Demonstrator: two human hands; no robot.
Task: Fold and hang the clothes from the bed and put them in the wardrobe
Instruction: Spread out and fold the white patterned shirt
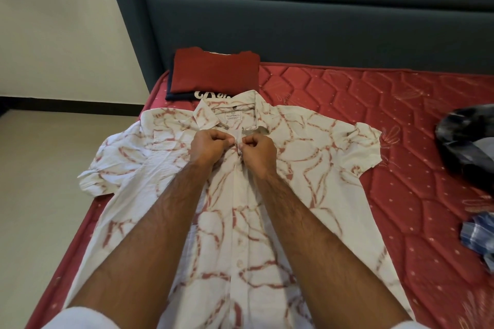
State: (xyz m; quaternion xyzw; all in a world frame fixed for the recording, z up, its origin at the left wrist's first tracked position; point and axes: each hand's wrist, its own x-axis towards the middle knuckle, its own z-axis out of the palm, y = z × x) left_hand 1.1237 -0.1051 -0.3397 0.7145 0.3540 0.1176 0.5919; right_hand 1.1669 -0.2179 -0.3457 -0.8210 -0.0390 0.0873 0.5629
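A white short-sleeved shirt (307, 147) with a red-brown line pattern lies spread face up on the red mattress (401, 115), collar toward the headboard. My left hand (211, 145) and my right hand (258, 151) meet just below the collar. Both pinch the front placket at the top button, fingers curled. Lower buttons show down the placket between my forearms.
Two folded garments are stacked near the headboard: a dark red one (213, 72) on a navy one with white lettering (184, 95). A dark tie-dye garment (467, 141) and a blue checked cloth (478, 235) lie at the right. The dark headboard (320, 21) stands behind; floor lies left of the bed.
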